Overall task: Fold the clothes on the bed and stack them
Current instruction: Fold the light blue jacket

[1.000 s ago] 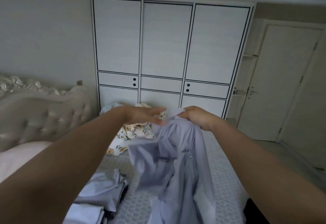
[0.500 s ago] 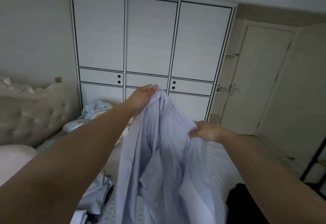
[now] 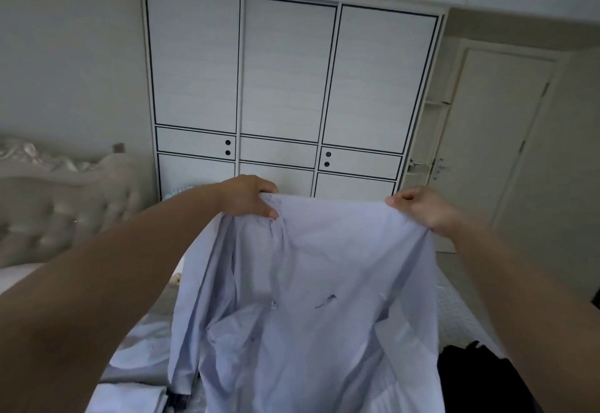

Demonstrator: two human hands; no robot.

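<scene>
Above bed (image 3: 454, 302), hands hold shirt (image 3: 311, 282).

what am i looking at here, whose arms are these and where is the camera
The camera sits on a person's head, looking forward and down, so the two bare arms are the wearer's own. The left hand and right hand each grip the top edge of a pale blue shirt, holding it spread out above the bed. Low on the left lie light folded clothes; a black garment lies to the right. Behind stands a white wardrobe.
</scene>
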